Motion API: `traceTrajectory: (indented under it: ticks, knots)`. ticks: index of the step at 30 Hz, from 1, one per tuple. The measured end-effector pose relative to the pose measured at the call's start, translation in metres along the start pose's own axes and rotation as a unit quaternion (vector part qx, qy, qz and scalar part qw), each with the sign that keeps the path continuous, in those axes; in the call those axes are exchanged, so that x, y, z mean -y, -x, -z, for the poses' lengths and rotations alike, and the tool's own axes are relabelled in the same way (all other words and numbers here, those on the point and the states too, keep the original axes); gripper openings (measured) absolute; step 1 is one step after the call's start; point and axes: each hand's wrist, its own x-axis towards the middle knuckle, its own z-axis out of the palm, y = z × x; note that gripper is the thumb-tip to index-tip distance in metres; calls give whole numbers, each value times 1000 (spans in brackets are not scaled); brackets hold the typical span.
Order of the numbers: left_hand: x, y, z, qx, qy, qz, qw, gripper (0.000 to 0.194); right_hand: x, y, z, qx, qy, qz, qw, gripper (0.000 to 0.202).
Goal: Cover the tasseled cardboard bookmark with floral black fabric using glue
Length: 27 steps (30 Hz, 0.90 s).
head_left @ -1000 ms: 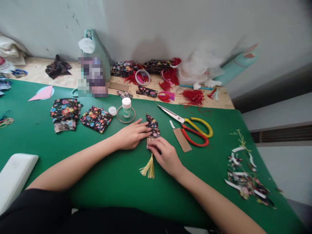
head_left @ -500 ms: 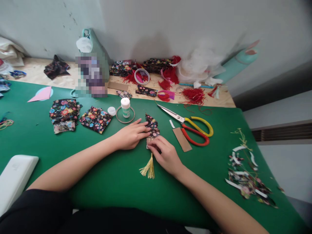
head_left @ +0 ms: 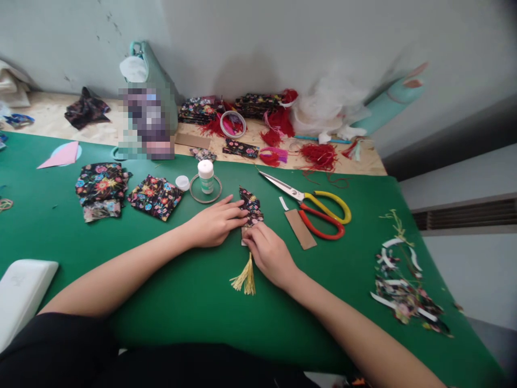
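Note:
On the green table mat, a strip of black floral fabric point(head_left: 251, 206) lies upright in front of me, with a bare brown card end point(head_left: 244, 236) at its near side. My left hand point(head_left: 216, 221) rests flat from the left, its stretched fingertips touching the fabric's edge. Over the card end, the fingers of my right hand point(head_left: 269, 253) are pinched together; what is between them is hidden. Just below these fingers a pale yellow tassel point(head_left: 244, 277) fans out on the mat.
To the right lie scissors point(head_left: 315, 202) with yellow and red handles and a brown card piece point(head_left: 300, 229). A white glue bottle point(head_left: 205, 177) stands inside a ring, left of it folded floral fabric point(head_left: 155, 196). Scraps point(head_left: 407, 291) are heaped far right; red tassels point(head_left: 319, 156) lie behind.
My right fingers have curled and shifted slightly up over the card end. The left hand stays on the fabric. The whole view has moved slightly.

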Motion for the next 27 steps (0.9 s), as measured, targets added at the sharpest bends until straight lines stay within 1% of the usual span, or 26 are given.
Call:
traceTrajectory:
  ticks: [7,13,18,22,27]
  knots:
    - [1,0,0,2,4,-1,1000,39,0,1,-3,-11,28,23,999,16]
    - [0,0,0,6,9,0,1000,40,-1,1,-1,-24,-29,16,999,15]
    - [-1,0,1,12,6,6,1000,40,0,4,5,-38,-86,-15,995,14]
    - [-2,0,2,19,1,12,1000,40,0,4,9,-56,-124,-67,988,13]
    - [-2,0,2,18,1,13,1000,40,-2,4,10,-115,-185,-111,970,11]
